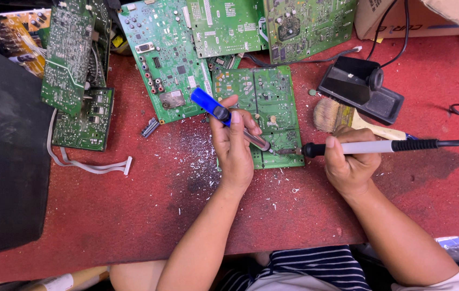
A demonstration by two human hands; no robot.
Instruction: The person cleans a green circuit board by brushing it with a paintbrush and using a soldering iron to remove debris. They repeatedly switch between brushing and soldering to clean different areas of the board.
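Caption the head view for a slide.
Left hand holds a blue-handled desoldering pump, right hand a grey-handled soldering iron, both tips meeting on a green circuit board.

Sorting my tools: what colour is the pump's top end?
Blue, on the pump in the left hand; head view.

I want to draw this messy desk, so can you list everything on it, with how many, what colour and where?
Circuit boards: about seven, mostly green, one orange-brown at far left; spread along the back, one under the hands.
Soldering iron: one, pale grip with black cable, in the right hand, tip on the board.
Desoldering pump: one, blue and silver, in the left hand.
Brush: one, tan bristles, behind the right hand.
Iron stand: one, black, back right.
Ribbon cable: one, white, left of centre.
Cardboard box: one, brown, back right corner.
Black panel: one, far left.
Table: one, red cover.
Left hand: one.
Right hand: one.
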